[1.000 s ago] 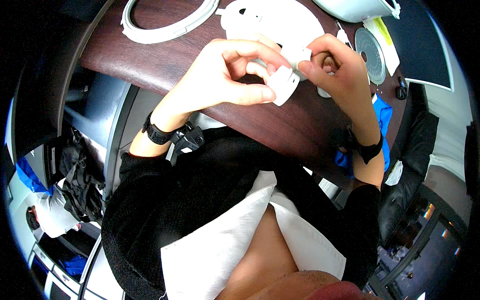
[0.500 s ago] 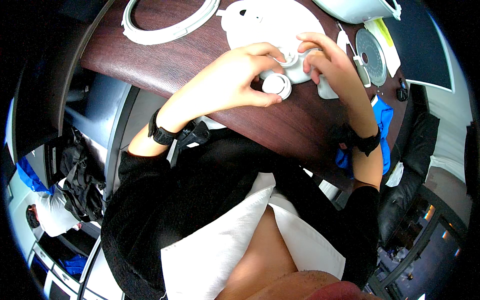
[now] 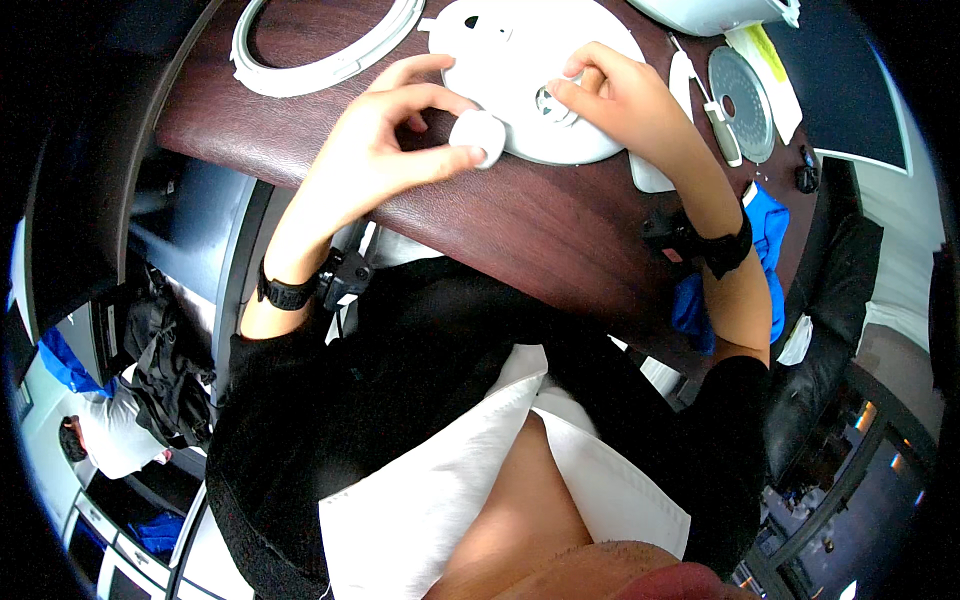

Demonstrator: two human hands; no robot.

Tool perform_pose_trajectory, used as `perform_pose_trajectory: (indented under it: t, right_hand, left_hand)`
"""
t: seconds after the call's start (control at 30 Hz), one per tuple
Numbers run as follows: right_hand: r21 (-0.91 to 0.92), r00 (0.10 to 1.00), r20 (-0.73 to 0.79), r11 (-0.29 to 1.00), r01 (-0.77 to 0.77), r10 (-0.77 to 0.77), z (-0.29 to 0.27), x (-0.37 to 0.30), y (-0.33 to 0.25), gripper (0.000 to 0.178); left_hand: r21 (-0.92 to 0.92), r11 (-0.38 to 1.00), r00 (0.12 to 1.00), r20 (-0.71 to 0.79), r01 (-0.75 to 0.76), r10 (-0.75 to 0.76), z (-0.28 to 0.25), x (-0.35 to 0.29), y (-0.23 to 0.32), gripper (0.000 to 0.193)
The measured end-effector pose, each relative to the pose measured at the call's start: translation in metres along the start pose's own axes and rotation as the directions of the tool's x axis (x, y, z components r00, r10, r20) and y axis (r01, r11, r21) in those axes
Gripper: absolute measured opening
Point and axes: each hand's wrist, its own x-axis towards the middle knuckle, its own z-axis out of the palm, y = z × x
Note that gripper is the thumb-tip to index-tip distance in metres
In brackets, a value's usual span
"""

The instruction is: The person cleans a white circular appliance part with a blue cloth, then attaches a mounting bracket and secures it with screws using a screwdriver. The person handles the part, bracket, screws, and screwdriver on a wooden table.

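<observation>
A large white round lid (image 3: 525,70) lies on the dark wood-grain table, its small round fitting (image 3: 553,106) near the close edge. Just left of that edge, my left hand (image 3: 385,135) pinches a white round cap (image 3: 478,138) between thumb and fingers, the cap's smooth face showing. My right hand (image 3: 630,100) is over the lid, fingers curled and thumb and fingertips at the fitting. Whether something small is in those fingertips is hidden.
A white ring (image 3: 330,72) lies at the far left. To the right are a perforated grey disc (image 3: 742,103), a screwdriver (image 3: 722,135), a blue cloth (image 3: 767,235) and a small black object (image 3: 806,175). A white tub (image 3: 710,20) stands at the far right.
My left hand has drawn the cap leftward, away from the fitting, and turned it smooth face up. My right hand's fingers, spread before, have curled in at the fitting.
</observation>
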Motion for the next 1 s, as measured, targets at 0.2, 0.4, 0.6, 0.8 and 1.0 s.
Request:
perform_pose_trajectory:
  t: [0.2,0.4,0.6,0.8,1.0]
  right_hand:
    - [-0.222,0.994,0.079,0.971,0.093,-0.077,0.007,0.017,0.002,0.027]
    - [-0.324,0.8,0.467,0.915,-0.24,0.376,-0.007,0.05,-0.023,0.021]
    - [-0.143,0.84,0.505,0.979,-0.147,0.2,-0.012,0.051,-0.016,0.019]
    - [0.091,0.871,0.472,0.975,-0.201,0.135,-0.025,0.04,-0.001,0.018]
    - [0.229,0.934,0.333,0.95,-0.211,0.127,-0.035,0.026,-0.004,0.015]
  left_hand:
    - [-0.458,0.849,0.963,0.175,0.264,-0.205,-0.002,-0.009,-0.003,0.033]
    - [-0.597,0.757,0.964,0.189,0.265,-0.189,-0.002,-0.002,0.002,0.03]
    - [-0.746,0.611,0.963,0.178,0.265,-0.2,0.002,-0.008,-0.019,0.038]
    - [-0.915,0.35,0.971,0.138,0.201,-0.197,0.011,0.003,-0.029,0.039]
    - [-0.97,0.006,0.968,0.24,0.241,-0.079,0.022,0.012,-0.025,0.038]
